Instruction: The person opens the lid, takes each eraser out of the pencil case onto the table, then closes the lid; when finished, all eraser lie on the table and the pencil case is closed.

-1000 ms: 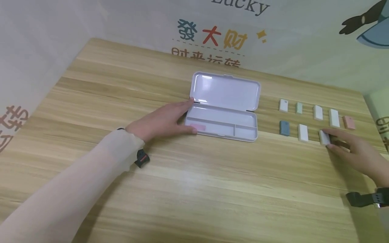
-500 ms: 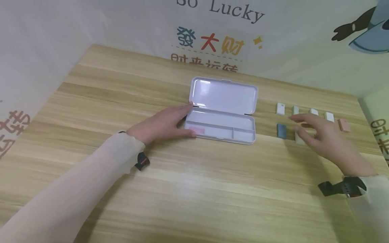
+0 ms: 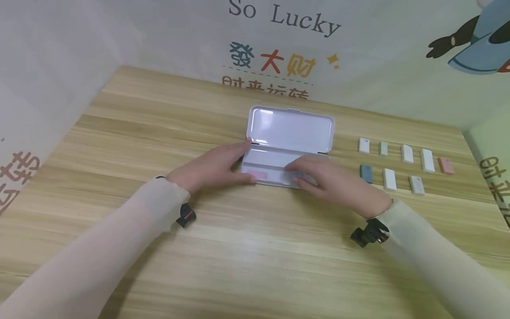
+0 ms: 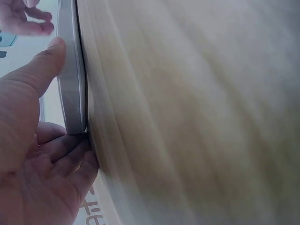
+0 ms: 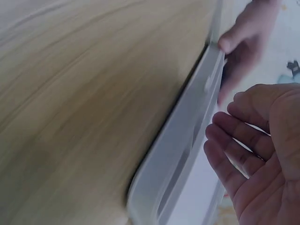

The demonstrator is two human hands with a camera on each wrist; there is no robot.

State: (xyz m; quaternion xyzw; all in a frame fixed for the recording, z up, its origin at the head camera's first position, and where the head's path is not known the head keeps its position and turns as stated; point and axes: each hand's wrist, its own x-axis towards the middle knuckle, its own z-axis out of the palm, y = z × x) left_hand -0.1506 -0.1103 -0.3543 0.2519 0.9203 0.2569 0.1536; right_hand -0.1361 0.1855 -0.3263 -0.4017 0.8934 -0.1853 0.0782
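Observation:
A pale lilac pencil case [image 3: 291,128] lies with its lid raised and its compartments facing up. My left hand [image 3: 209,167] grips its left end, thumb at the front rim and fingers at the hinge side. In the left wrist view, the thumb [image 4: 54,54] presses the case wall [image 4: 72,89]. A pink eraser [image 3: 256,174] sits in the front left compartment. Over the right part of the case is my right hand [image 3: 338,179], covering the small compartment. Its fingers [image 5: 234,136] are loosely bent, with nothing seen between them in the right wrist view.
Right of the case, erasers lie in two rows. The back row has several, from a white eraser [image 3: 364,145] to a pink one [image 3: 446,165]; the front row holds a blue eraser [image 3: 366,173] and two white ones. A printed cloth [image 3: 179,40] hangs behind the table.
My right hand has let go of the white eraser at the front row's right end and moved left to the pencil case. The eraser stays on the table. My left hand keeps its hold.

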